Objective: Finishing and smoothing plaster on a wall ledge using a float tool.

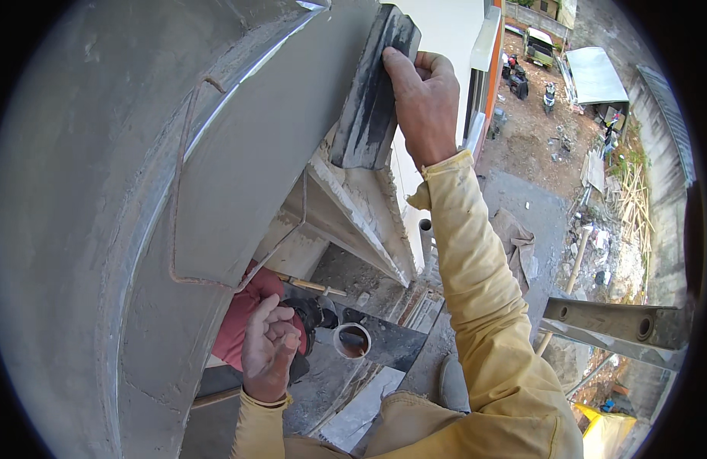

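Note:
My right hand (428, 99) grips a dark, long plate with a raised ridge (375, 96), which looks like a plastering float. The plate lies along the outer edge of a grey plastered band (254, 145). My left hand (271, 348) is lower down, palm up with its fingers loosely curled and nothing in them. A thin bent metal rod (174, 222) clamps across the band, above my left hand. A shiny metal strip (216, 113) follows the curve along the band's inner side.
Below, a person in a red top (235, 325) is partly hidden by the band and my left hand. A round bucket (352, 340) stands on the platform (392, 336). At right are a metal scaffold beam (614, 325) and a deep drop to the yard (533, 145).

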`<state>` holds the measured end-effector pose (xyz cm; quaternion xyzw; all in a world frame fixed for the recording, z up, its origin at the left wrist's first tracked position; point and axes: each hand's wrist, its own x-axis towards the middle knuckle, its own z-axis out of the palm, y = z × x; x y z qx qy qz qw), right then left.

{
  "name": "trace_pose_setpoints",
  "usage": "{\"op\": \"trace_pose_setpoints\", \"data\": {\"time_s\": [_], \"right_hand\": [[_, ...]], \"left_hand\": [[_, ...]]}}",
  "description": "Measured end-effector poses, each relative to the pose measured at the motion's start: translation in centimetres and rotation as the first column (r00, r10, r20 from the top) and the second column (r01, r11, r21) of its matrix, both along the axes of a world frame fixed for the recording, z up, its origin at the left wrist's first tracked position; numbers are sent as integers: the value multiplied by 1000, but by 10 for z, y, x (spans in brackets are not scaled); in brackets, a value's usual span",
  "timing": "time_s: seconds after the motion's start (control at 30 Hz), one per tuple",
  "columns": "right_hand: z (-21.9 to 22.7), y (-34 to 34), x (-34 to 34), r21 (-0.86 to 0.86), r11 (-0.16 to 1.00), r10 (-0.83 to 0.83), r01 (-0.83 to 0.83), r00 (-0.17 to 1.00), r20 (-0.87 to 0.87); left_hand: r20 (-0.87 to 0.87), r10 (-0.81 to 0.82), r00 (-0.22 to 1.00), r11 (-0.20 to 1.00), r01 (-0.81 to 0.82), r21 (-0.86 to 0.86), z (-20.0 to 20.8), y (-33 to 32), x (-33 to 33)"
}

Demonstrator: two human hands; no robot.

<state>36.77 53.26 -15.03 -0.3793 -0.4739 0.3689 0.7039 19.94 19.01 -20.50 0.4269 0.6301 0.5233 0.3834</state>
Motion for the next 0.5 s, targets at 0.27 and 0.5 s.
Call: {"op": "trace_pose_setpoints", "data": {"time_s": [0.27,0.5], "right_hand": [[-21,4,5,-30,989,-136,146,966,222],[-41,-93,-26,590,802,-100,-91,954,284]], "left_hand": [[69,74,995,966,-89,245,35,54,42],[81,207,975,924,-222,311,29,59,41]]}}
